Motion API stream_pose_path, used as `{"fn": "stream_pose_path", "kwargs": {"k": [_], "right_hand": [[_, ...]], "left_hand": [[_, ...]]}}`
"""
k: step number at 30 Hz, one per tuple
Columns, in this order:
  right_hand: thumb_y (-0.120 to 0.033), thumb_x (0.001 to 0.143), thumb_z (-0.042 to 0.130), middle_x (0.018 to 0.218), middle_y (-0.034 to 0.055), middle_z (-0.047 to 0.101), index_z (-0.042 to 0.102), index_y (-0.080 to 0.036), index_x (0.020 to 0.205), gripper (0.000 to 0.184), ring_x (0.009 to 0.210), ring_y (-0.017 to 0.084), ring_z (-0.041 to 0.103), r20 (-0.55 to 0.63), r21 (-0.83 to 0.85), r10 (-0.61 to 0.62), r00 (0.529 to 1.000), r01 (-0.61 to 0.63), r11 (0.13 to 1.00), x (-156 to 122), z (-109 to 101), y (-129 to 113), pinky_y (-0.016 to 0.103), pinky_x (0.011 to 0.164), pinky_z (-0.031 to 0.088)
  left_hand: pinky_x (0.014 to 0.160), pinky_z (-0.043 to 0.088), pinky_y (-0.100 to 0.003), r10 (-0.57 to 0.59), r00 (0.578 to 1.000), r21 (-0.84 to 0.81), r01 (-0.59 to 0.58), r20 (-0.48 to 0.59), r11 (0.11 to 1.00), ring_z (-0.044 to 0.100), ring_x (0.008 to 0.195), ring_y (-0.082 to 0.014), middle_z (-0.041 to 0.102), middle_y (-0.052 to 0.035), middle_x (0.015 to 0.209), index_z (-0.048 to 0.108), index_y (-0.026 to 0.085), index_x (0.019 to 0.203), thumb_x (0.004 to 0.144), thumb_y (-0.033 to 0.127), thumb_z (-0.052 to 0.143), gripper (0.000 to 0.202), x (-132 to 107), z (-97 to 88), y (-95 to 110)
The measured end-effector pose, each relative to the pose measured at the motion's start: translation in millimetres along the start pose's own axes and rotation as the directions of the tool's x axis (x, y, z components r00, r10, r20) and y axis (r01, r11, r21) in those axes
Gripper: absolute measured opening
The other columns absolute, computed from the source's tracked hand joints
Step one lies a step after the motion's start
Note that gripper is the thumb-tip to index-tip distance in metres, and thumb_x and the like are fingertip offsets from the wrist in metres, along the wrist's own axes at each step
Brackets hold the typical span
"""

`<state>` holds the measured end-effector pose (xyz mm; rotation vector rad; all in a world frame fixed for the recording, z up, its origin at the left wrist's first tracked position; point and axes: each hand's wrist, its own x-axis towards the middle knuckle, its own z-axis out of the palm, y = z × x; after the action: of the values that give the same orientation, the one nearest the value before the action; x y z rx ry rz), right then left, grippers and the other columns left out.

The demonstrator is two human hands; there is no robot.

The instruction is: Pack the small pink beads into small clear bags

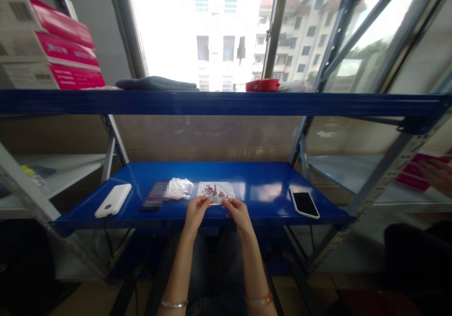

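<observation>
Between my two hands a thin see-through plastic piece (216, 199), perhaps a small bag, is stretched just above the front of the blue shelf. My left hand (196, 211) pinches its left end, and my right hand (239, 212) pinches the right end. Right behind it lies a white sheet (229, 187) with several small red and dark pieces (213, 190) on it. I cannot tell whether these are loose or printed. To the left of the sheet is a crumpled heap of white, see-through plastic (181, 188).
A white power bank (113, 200) with a cable lies on the blue shelf (261, 172) at left, near a pixelated dark item (155, 196). A phone (304, 201) lies at right. Pink boxes (70, 47) stand above. Another person's hand (438, 172) shows far right.
</observation>
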<state>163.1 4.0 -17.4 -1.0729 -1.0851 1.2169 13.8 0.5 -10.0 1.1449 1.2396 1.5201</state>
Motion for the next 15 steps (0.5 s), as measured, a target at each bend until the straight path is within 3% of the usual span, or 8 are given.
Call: {"fn": "stream_pose_path", "kwargs": {"k": [5, 9, 15], "right_hand": [[-0.055, 0.055, 0.072, 0.055, 0.0021, 0.060, 0.064, -0.015, 0.061, 0.041, 0.054, 0.014, 0.053, 0.004, -0.044, -0.024, 1.000, 0.024, 0.999, 0.5, -1.5, 1.1, 0.021, 0.045, 0.034], [-0.054, 0.057, 0.072, 0.060, 0.0038, 0.063, 0.068, -0.015, 0.066, 0.040, 0.061, 0.017, 0.056, 0.054, -0.045, 0.002, 0.999, 0.001, 0.999, -1.1, -1.2, 0.4, 0.023, 0.048, 0.039], [-0.050, 0.059, 0.072, 0.064, 0.0043, 0.065, 0.070, -0.016, 0.067, 0.035, 0.065, 0.018, 0.058, 0.109, -0.073, 0.019, 0.994, -0.011, 0.997, -3.1, -0.1, 0.6, 0.023, 0.051, 0.041]], "left_hand": [[0.066, 0.049, -0.027, -0.057, 0.997, 0.025, 0.055, 0.060, 0.998, 0.063, 0.062, -0.0164, 0.070, -0.0037, 0.068, 0.068, 0.015, 0.071, 0.062, 0.032, 0.069, 0.020, -0.9, -0.1, 1.6], [0.068, 0.050, -0.028, 0.002, 0.989, 0.060, -0.011, 0.147, 0.998, 0.064, 0.067, -0.0176, 0.071, -0.0037, 0.071, 0.069, 0.015, 0.073, 0.064, 0.036, 0.068, 0.023, -3.1, 0.2, 1.8], [0.071, 0.049, -0.030, 0.068, 0.981, 0.126, -0.092, 0.181, 0.988, 0.064, 0.073, -0.0206, 0.071, -0.0053, 0.071, 0.070, 0.015, 0.072, 0.069, 0.035, 0.065, 0.021, -4.6, -1.5, -0.5]]}}
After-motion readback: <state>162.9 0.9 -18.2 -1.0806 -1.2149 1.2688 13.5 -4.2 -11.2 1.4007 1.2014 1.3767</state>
